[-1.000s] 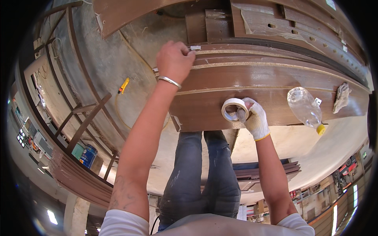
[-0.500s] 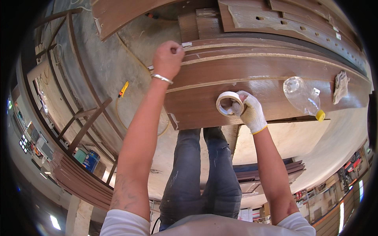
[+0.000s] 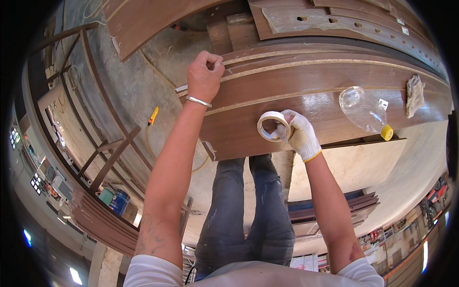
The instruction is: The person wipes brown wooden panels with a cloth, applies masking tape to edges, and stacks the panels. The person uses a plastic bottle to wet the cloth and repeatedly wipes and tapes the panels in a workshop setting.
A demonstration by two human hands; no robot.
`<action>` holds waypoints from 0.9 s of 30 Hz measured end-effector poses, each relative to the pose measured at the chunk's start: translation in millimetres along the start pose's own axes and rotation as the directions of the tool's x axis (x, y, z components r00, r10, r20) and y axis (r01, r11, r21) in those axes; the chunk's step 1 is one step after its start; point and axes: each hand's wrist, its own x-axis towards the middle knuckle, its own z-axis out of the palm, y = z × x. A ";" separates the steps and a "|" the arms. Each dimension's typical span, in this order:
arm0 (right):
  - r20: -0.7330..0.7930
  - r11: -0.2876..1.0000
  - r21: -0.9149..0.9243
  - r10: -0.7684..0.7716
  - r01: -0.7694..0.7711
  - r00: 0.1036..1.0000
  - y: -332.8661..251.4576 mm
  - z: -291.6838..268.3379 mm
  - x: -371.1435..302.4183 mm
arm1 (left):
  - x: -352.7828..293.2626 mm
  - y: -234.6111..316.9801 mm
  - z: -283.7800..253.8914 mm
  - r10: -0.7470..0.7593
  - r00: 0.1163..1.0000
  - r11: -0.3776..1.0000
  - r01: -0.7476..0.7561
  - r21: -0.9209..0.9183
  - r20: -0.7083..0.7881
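Observation:
My right hand, in a white knit glove with a yellow cuff edge, grips a roll of masking tape, its thumb and fingers around the near side of the ring. The roll is held over a brown wood-grain board. My left hand, bare and with a silver bangle at the wrist, is closed near the left ends of the stacked brown boards. Its fingers are curled together, and whatever they may hold is hidden.
A clear plastic bottle with a yellow cap lies on the boards, beside a crumpled rag. To the left stands a dark metal frame. A yellow connector on a hose lies on the floor. Blue and green cans stand farther left.
My left hand has shifted slightly relative to the board ends, fingers still curled. The tape roll has moved a little left in the picture with my right hand. The whole view has turned slightly.

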 end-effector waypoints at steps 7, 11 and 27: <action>0.071 0.999 0.035 -0.005 0.002 0.997 -1.0 -2.3 -1.2 | 5.3 3.9 0.9 -0.051 0.998 0.988 0.055 0.147 -0.029; 0.075 1.000 0.016 -0.010 0.008 0.997 -4.4 2.6 -4.5 | 3.2 12.5 -0.8 0.047 0.997 0.889 -0.066 0.453 0.054; 0.047 0.999 -0.043 -0.014 0.016 0.999 -10.4 10.2 -9.6 | 7.6 35.4 27.6 -0.122 0.989 0.901 0.076 0.427 0.080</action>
